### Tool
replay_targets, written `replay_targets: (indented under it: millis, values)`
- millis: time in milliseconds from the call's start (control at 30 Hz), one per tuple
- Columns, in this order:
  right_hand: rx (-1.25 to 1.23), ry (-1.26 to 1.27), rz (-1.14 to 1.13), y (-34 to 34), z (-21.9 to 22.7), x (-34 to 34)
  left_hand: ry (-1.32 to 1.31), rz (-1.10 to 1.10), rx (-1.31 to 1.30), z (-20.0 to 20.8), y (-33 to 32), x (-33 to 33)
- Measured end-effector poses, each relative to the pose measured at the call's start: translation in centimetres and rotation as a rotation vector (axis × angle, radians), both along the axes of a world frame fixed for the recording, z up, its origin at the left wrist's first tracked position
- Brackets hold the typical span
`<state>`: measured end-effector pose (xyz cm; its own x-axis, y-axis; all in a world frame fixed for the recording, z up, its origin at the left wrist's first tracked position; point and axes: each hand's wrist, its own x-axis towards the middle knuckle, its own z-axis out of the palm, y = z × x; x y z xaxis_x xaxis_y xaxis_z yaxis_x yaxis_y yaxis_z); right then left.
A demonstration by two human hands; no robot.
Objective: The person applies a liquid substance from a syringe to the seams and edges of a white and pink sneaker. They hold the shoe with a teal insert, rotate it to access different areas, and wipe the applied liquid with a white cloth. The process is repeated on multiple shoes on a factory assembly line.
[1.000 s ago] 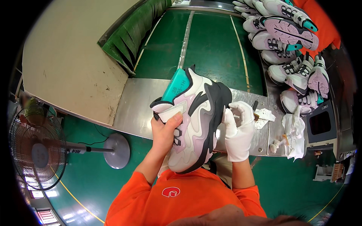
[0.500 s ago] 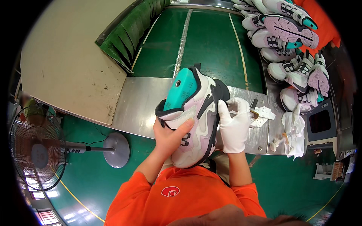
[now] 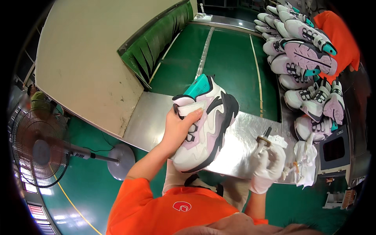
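Observation:
My bare left hand [image 3: 178,127] grips a chunky white, grey and pale pink sneaker [image 3: 203,133], its thumb across the upper near the collar. The shoe tilts toe-down toward me, its black-edged sole turned right. A teal shoe last [image 3: 197,87] fills its opening. My right hand [image 3: 269,166], in a white glove, is at the right end of the metal table, apart from the shoe. Its fingers are curled, with the tips closed at a small tool [image 3: 263,141] with a dark stick and a brownish piece. The glove partly hides their contact.
A green conveyor belt [image 3: 227,58] lies beyond the metal table [image 3: 244,133], beside a beige housing with green flaps [image 3: 152,47]. Several sneakers [image 3: 309,58] are piled at right, near an orange-clad person [image 3: 338,39]. White cloth [image 3: 305,160] hangs at the table's edge. A fan [image 3: 41,152] stands left.
My right hand has left the shoe's sole and moved right and toward me, to the small tool. My left hand still holds the shoe, now tilted differently. The view has shifted.

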<state>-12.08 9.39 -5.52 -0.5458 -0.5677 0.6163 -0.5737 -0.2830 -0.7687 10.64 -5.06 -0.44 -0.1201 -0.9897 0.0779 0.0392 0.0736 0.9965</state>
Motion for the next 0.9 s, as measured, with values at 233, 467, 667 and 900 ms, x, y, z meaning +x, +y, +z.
replay_targets:
  millis: [233, 467, 667, 900]
  values:
    - [0.222, 0.211, -0.353, 2.6, -4.6, -4.0, 0.009, -0.057, 0.02, -0.3, -7.0, -0.3]
    - [0.301, 0.335, -0.461, 2.6, -5.3, -3.7, -0.278, -0.113, -0.016, -0.1, -19.3, -3.3]
    - [0.509, 0.03, -0.543, 2.6, -5.0, -3.8, -0.584, 0.054, -0.323, 1.0, -39.6, -9.5]
    - [0.468, 0.323, -0.502, 1.0, -2.5, -4.5, -1.001, 0.286, -0.244, -11.7, -50.3, -12.4]
